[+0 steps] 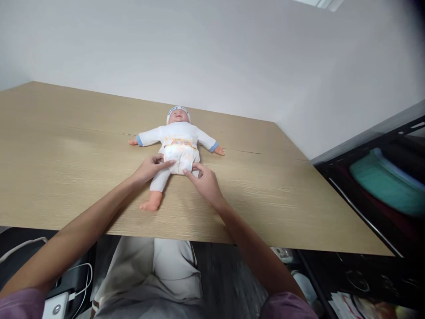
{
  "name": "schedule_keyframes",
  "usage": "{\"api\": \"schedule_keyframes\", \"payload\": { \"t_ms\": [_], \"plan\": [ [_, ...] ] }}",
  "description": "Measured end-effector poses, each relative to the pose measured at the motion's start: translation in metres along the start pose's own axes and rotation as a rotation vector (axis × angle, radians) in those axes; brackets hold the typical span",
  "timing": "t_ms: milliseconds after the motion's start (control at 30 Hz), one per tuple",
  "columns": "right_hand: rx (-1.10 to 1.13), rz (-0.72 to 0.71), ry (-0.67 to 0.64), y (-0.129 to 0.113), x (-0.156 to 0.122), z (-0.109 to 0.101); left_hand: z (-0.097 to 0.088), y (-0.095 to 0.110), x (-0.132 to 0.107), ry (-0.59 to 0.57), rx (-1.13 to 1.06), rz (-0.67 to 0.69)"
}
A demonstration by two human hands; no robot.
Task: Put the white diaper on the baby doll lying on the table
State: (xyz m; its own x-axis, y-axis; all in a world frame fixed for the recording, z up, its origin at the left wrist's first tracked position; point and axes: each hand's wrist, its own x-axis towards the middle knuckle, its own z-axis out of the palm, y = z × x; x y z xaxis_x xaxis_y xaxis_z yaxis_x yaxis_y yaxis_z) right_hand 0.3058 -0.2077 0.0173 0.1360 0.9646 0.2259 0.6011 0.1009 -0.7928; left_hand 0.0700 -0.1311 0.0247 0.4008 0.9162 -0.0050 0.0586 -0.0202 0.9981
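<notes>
A baby doll (178,129) lies on its back on the wooden table, head toward the wall and arms spread wide. It wears a white outfit with blue cuffs and a white printed cap (178,108). Around its hips is a white diaper (181,155) with an orange patterned waistband. My left hand (153,168) pinches the diaper's edge at the left leg opening, thumb on top. At the opposite leg opening, my right hand (205,180) grips the edge between thumb and fingers. One bare foot (152,201) shows; my right hand and forearm hide the other leg.
The light wooden table (83,177) meets a plain white wall (186,53) behind. At right stands a black shelf (365,274) with papers and a teal object (388,181). Below the front edge, a white box (56,305) with cables sits at left.
</notes>
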Motion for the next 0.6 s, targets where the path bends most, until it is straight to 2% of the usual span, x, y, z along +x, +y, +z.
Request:
{"api": "schedule_keyframes", "payload": {
  "t_ms": [100,233,367,500,600],
  "plan": [
    [0.041,0.028,0.015,-0.002,-0.003,-0.001,0.0,0.0,0.0,0.001,-0.012,0.008],
    [-0.031,-0.116,0.143,0.002,-0.005,0.002,0.001,-0.006,0.002,0.039,0.075,0.073],
    [-0.067,-0.168,0.134,0.007,-0.008,-0.001,-0.006,-0.009,0.001,0.023,0.144,0.145],
    [-0.048,-0.213,0.089,0.014,-0.009,-0.021,-0.029,-0.007,-0.003,0.032,0.319,0.272],
    [-0.061,-0.321,0.202,0.031,0.011,-0.041,-0.055,-0.008,0.01,0.187,0.542,0.459]
  ]
}}
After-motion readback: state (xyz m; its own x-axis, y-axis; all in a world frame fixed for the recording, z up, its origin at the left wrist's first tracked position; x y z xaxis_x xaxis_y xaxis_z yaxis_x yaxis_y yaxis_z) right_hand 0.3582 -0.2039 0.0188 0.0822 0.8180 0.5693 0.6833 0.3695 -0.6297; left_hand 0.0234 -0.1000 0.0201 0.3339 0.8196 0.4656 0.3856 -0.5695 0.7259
